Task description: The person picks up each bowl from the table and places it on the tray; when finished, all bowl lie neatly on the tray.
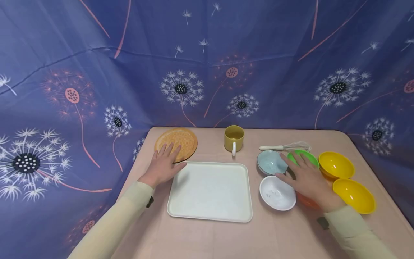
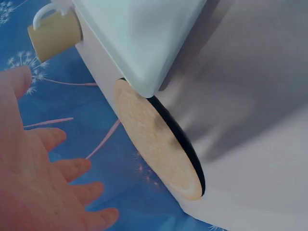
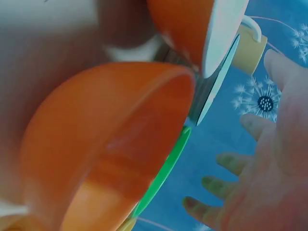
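Note:
My left hand [image 1: 164, 166] hovers with spread fingers over the near edge of a round tan disc [image 1: 181, 138], which has a pancake-like top and a dark rim. Beside that hand lies a white rectangular tray [image 1: 211, 190]. The left wrist view shows nothing in the left palm. My right hand [image 1: 307, 181], fingers also spread, is above several bowls and holds nothing. Under it are a green bowl [image 1: 305, 157] and an orange bowl [image 3: 96, 110], both partly hidden in the head view. Left of it stand a light blue bowl [image 1: 271, 162] and a white bowl [image 1: 277, 193], orange outside.
Two yellow bowls [image 1: 336, 164] stand at the right side of the table. A whisk [image 1: 275, 148] with a pale handle lies behind the bowls. A mustard-coloured mug [image 1: 233, 138] with a white handle stands at the back middle. Dandelion-patterned cloth [image 1: 207, 90] hangs behind the table.

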The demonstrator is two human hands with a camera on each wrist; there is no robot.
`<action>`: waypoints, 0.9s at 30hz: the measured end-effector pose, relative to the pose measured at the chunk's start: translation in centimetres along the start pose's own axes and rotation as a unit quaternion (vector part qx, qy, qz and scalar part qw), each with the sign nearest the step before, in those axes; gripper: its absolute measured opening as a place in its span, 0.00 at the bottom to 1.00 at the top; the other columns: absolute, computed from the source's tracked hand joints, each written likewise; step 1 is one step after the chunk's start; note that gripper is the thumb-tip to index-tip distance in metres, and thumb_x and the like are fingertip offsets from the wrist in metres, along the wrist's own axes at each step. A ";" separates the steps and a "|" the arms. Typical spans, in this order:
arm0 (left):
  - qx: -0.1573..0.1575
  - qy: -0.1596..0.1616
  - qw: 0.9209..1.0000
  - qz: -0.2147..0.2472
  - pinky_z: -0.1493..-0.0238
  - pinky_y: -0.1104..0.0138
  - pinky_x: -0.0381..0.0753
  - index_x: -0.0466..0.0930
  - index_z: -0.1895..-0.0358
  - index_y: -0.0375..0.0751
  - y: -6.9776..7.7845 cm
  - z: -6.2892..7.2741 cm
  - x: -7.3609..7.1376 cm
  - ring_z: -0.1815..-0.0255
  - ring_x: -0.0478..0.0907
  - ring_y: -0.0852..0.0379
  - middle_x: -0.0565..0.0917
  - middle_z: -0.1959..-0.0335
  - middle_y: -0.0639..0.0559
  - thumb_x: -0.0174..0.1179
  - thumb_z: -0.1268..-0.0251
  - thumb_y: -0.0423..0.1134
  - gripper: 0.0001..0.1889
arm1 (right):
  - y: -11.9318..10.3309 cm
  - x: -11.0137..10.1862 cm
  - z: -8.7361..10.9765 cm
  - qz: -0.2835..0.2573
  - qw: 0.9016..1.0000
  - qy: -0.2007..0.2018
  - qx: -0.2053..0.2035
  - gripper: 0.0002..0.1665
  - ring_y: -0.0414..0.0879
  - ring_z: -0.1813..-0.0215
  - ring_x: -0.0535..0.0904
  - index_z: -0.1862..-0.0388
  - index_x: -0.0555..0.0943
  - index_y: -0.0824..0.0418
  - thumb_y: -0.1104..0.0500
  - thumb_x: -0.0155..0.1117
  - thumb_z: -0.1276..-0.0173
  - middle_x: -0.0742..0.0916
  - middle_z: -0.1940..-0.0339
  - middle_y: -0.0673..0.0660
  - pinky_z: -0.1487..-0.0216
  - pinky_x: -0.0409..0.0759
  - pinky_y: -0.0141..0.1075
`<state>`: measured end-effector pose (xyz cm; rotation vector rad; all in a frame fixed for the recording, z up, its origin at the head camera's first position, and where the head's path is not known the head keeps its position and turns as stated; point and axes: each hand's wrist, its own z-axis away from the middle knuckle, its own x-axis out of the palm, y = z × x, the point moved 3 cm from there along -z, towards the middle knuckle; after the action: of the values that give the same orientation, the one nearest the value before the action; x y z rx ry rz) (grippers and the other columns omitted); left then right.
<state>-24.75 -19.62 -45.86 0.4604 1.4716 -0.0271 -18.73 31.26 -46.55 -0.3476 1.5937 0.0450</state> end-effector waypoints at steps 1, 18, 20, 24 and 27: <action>0.003 0.003 1.000 0.004 0.24 0.35 0.41 0.52 0.15 0.48 -0.1 0.1 0.0 0.16 0.42 0.33 0.52 0.17 0.35 0.50 0.22 0.65 0.42 | 0.3 0.0 0.1 0.003 1.000 0.002 0.003 0.54 0.79 0.22 0.50 0.14 0.56 0.53 0.27 0.57 0.28 0.59 0.19 0.75 0.30 0.48 0.76; -0.089 -0.023 0.973 0.210 0.65 0.59 0.78 0.72 0.28 0.32 -4.6 4.8 4.4 0.71 0.80 0.55 0.84 0.65 0.49 0.60 0.22 0.41 0.26 | 14.2 -0.5 9.8 -0.024 0.977 -0.001 0.214 0.66 0.88 0.30 0.47 0.19 0.41 0.76 0.28 0.56 0.27 0.52 0.25 0.86 0.41 0.50 0.83; -0.095 -0.023 0.967 0.236 0.71 0.62 0.76 0.74 0.30 0.32 -4.6 5.0 5.0 0.77 0.77 0.56 0.82 0.70 0.50 0.61 0.23 0.39 0.24 | 15.4 -0.1 10.7 -0.034 0.971 -0.007 0.235 0.69 0.88 0.31 0.46 0.21 0.40 0.79 0.27 0.57 0.28 0.52 0.26 0.87 0.40 0.49 0.83; -0.096 -0.021 0.958 0.270 0.75 0.65 0.73 0.78 0.34 0.33 -4.2 5.2 5.9 0.78 0.75 0.57 0.80 0.74 0.50 0.63 0.25 0.36 0.20 | 16.6 0.8 11.8 -0.049 0.969 -0.010 0.242 0.71 0.89 0.34 0.51 0.23 0.43 0.83 0.28 0.62 0.30 0.56 0.30 0.90 0.40 0.51 0.82; -0.095 -0.021 0.955 0.279 0.75 0.66 0.73 0.79 0.35 0.35 -4.0 5.3 6.5 0.78 0.74 0.57 0.79 0.73 0.52 0.64 0.26 0.36 0.20 | 16.7 1.2 12.3 -0.058 0.968 -0.017 0.242 0.72 0.88 0.36 0.54 0.23 0.42 0.83 0.28 0.63 0.31 0.57 0.32 0.90 0.42 0.54 0.81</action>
<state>-20.12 -23.22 -53.03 0.6985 1.2441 0.5461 -11.00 49.87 -51.58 -0.0560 1.4902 -0.4209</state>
